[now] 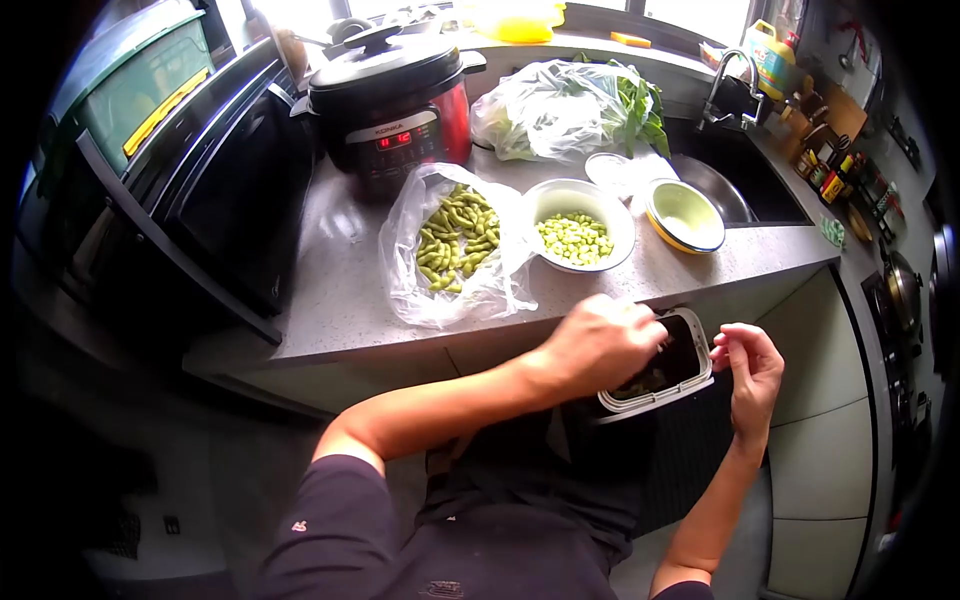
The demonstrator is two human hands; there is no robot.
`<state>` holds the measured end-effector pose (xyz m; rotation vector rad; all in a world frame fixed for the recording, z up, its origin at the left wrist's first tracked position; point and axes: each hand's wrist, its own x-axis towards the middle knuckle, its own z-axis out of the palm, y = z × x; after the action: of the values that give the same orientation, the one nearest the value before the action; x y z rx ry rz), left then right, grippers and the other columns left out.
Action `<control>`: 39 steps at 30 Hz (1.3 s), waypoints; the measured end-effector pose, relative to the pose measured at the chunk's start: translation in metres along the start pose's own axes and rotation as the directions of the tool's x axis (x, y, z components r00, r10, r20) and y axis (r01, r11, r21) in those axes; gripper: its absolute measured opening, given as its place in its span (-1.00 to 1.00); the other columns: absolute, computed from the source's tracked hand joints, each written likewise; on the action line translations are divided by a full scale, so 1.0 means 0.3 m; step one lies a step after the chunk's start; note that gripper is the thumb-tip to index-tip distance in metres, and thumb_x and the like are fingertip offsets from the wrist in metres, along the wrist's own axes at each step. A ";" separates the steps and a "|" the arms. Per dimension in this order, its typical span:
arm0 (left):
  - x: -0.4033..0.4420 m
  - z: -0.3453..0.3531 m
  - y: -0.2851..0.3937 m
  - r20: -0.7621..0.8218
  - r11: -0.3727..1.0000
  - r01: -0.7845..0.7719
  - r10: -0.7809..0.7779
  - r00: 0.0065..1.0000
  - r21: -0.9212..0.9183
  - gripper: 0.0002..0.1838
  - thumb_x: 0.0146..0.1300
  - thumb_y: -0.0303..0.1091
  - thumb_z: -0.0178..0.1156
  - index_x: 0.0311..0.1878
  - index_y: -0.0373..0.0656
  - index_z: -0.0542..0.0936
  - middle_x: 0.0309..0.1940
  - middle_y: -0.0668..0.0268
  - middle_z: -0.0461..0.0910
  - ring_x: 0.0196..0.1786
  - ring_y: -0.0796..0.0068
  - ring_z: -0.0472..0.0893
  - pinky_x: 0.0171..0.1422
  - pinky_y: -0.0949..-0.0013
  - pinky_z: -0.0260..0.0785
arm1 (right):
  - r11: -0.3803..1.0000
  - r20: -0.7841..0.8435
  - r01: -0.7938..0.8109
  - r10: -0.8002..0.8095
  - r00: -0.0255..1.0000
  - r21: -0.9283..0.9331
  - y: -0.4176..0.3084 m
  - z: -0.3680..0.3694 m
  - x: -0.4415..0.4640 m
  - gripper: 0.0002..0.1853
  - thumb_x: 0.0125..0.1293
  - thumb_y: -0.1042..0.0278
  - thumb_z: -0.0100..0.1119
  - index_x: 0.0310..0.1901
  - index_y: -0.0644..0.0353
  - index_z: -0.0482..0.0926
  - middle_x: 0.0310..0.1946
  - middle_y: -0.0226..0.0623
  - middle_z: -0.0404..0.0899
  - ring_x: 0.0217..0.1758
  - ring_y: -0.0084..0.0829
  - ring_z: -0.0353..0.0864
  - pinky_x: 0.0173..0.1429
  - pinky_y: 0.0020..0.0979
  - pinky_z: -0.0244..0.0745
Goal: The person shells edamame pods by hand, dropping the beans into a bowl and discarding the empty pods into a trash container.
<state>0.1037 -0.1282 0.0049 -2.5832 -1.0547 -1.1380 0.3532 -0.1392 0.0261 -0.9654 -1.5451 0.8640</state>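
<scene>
My left hand (603, 345) is closed with its fingertips pinched together over the white-rimmed bin (655, 400) at the counter's front edge. Whatever those fingers hold is hidden. On the bin's right side is my right hand (752, 375), raised, with thumb and fingers curled together; I cannot make out anything in them. Inside the dark bin lies some scrap. On the counter behind my hands, a clear plastic bag (405, 285) holds green edamame pods (458, 235). Beside it, a white bowl (622, 245) contains shelled green beans (573, 240).
A yellow-rimmed bowl (690, 215) stands right of the beans, near the sink (775, 195) and faucet (735, 85). Behind are a red-and-black electric cooker (385, 110) and a plastic bag of leafy greens (560, 110). A dark oven-like appliance (235, 190) borders the left.
</scene>
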 end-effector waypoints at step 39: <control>-0.134 -0.358 -0.582 0.073 0.508 0.436 -0.586 0.807 -0.743 -0.74 0.47 -0.31 0.29 0.09 -0.27 0.67 -0.32 0.33 0.71 -0.25 0.66 0.61 -0.11 0.53 0.48 | 0.998 0.196 -0.052 0.046 0.979 0.027 -0.068 0.320 0.182 -0.82 0.43 0.58 0.21 0.02 0.35 0.67 -0.24 -0.28 0.68 -0.24 -0.60 0.65 -0.22 -0.60 0.54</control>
<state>-0.0926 -0.0599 0.0264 -2.6076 -1.6637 -2.3533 0.2500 -0.1014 0.0500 -0.9203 -1.6739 1.0413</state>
